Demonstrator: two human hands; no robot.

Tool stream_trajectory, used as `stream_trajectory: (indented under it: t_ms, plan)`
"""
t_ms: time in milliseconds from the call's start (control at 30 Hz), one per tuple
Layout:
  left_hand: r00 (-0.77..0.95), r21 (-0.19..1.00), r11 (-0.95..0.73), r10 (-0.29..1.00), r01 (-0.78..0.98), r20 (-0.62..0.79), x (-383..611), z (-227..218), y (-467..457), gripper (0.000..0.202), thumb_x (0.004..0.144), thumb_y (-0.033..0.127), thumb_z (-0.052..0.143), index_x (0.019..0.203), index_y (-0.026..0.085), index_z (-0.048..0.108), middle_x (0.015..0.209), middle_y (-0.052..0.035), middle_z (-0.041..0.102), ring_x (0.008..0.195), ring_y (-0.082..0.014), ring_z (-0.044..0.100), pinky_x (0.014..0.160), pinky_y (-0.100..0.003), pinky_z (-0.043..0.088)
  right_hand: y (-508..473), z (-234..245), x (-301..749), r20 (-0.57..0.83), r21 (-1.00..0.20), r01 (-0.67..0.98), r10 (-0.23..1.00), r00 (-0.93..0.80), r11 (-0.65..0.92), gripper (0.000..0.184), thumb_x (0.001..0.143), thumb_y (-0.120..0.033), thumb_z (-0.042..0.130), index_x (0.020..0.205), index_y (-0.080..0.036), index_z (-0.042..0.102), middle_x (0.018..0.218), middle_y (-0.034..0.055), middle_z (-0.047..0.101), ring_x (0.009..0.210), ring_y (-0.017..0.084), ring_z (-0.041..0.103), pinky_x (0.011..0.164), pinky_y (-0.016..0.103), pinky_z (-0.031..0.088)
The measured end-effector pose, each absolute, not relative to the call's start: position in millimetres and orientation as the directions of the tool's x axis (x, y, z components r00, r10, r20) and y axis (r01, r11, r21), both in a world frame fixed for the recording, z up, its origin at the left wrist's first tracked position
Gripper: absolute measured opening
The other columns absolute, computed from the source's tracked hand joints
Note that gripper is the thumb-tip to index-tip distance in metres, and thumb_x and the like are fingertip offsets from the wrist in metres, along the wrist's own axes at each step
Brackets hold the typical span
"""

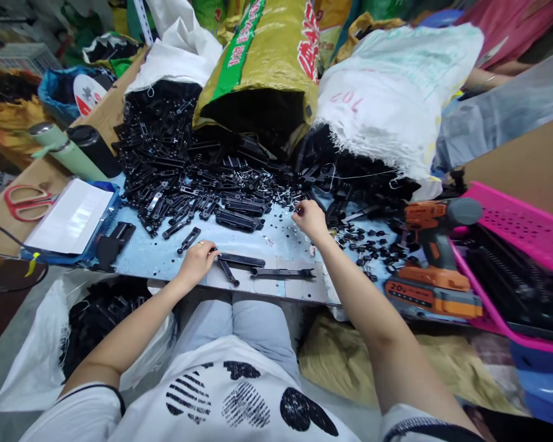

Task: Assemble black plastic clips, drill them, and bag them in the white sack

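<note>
My left hand (197, 261) is closed, thumb and finger pinching the joined end of two black plastic arms near the table's front edge. One long black arm (242, 260) points right; a shorter black arm (228, 271) angles down toward the edge. Just right of them lies another black bar with a forked end (283, 273). My right hand (311, 220) is at the near side of a pile of small silvery screws (281, 187), its fingertips pinched together. Whatever is between those fingertips is too small to make out.
Black plastic parts (166, 166) heap along the back, below a yellow sack (262, 61) and white sacks (387, 92). An orange cordless drill (435, 264) stands at right, beside a pink basket (520, 221). Red-handled scissors (27, 202) and a paper stack (69, 215) lie left.
</note>
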State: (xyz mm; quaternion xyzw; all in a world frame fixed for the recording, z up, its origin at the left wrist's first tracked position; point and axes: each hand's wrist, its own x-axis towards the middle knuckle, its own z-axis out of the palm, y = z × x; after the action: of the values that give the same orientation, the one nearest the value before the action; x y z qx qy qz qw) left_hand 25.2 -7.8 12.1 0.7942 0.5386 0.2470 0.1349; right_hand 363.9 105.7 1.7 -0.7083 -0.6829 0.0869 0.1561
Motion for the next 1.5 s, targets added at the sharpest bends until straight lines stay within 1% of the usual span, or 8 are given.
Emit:
stream_trajectory:
  t_ms: [267,533,667,900,1033,1167,1300,1500]
  plan:
    - [0.574,0.181,-0.595,0.803,0.783,0.159,34.0,-3.6,-19.2,0.030,0.095,0.020,0.032,0.104,0.009,0.058,0.100,-0.0189,0.063,0.087,-0.0242,0.062,0.076,-0.038,0.049,13.1,38.1,320.4,0.002,-0.712,0.661,0.942,-0.337,0.238,0.018,0.082,-0.034,0.057,0.089,-0.020,0.064,0.081,0.0039,0.066,0.073,0.017,0.060,0.070,0.030,0.048]
    - [0.507,0.175,-0.547,0.832,0.819,0.225,29.8,-10.5,-33.2,0.036,0.093,0.027,0.037,0.125,0.015,0.051,0.124,-0.0186,0.056,0.112,-0.0300,0.053,0.090,-0.049,0.040,-10.0,58.7,287.9,-0.107,-0.314,0.786,0.802,-0.587,0.533,0.018,0.086,-0.012,0.046,0.080,-0.015,0.063,0.082,0.0081,0.061,0.073,0.016,0.057,0.066,0.024,0.040]
    - [0.625,0.169,-0.665,0.744,0.727,0.237,51.5,-6.9,-34.4,0.039,0.092,0.032,0.040,0.128,0.016,0.048,0.130,-0.0161,0.052,0.125,-0.0297,0.042,0.101,-0.050,0.028,-10.8,52.5,286.1,-0.164,-0.254,0.733,0.718,-0.676,0.631,0.019,0.087,-0.010,0.046,0.082,-0.014,0.063,0.080,0.0078,0.059,0.073,0.016,0.057,0.066,0.024,0.039]
    - [0.814,0.226,-0.796,0.580,0.561,0.022,77.2,1.7,-16.8,0.061,0.087,0.049,0.047,0.136,0.013,0.036,0.132,-0.0175,0.049,0.120,-0.0286,0.044,0.099,-0.041,0.030,-24.3,-11.3,313.8,0.177,-0.459,0.641,0.770,-0.612,0.615,0.031,0.094,-0.035,0.040,0.111,-0.019,0.061,0.104,0.0108,0.061,0.095,0.019,0.057,0.080,0.031,0.046]
    - [0.853,0.185,-0.838,0.522,0.514,-0.005,76.4,-0.3,-6.8,0.062,0.089,0.052,0.044,0.135,0.011,0.037,0.131,-0.0187,0.049,0.111,-0.0276,0.050,0.090,-0.038,0.037,-32.6,-23.8,333.5,0.123,-0.270,0.718,0.763,-0.634,0.641,0.047,0.089,-0.052,0.044,0.122,-0.020,0.055,0.107,0.0117,0.060,0.095,0.021,0.056,0.077,0.031,0.044]
    - [0.789,0.130,-0.787,0.613,0.603,0.045,84.6,0.4,1.9,0.054,0.089,0.054,0.039,0.109,0.006,0.057,0.097,-0.0177,0.063,0.090,-0.0260,0.058,0.074,-0.035,0.043,-29.3,-13.7,345.1,0.139,-0.067,0.838,0.837,-0.529,0.541,0.059,0.083,-0.068,0.041,0.077,-0.014,0.063,0.070,0.0092,0.059,0.065,0.018,0.053,0.057,0.026,0.034]
    - [0.745,0.259,-0.778,0.625,0.572,0.231,82.8,28.7,-13.8,0.059,0.092,0.056,0.025,0.069,0.013,0.058,0.066,-0.0098,0.060,0.066,-0.0186,0.057,0.058,-0.028,0.042,-36.7,31.8,341.6,0.296,-0.234,0.655,0.695,-0.656,0.718,0.060,0.088,-0.066,0.032,0.058,-0.017,0.049,0.054,0.0030,0.047,0.050,0.013,0.042,0.050,0.026,0.024]
    - [0.587,0.713,-0.701,0.586,0.021,0.559,81.4,87.3,-82.5,0.060,0.096,0.049,0.009,0.066,0.016,0.050,0.052,-0.0019,0.049,0.049,-0.0110,0.048,0.051,-0.023,0.038,-72.4,84.6,300.7,0.551,-0.695,-0.055,0.483,-0.681,0.717,0.054,0.089,-0.063,0.033,0.061,-0.019,0.046,0.048,-0.0021,0.036,0.044,0.011,0.036,0.047,0.027,0.023]
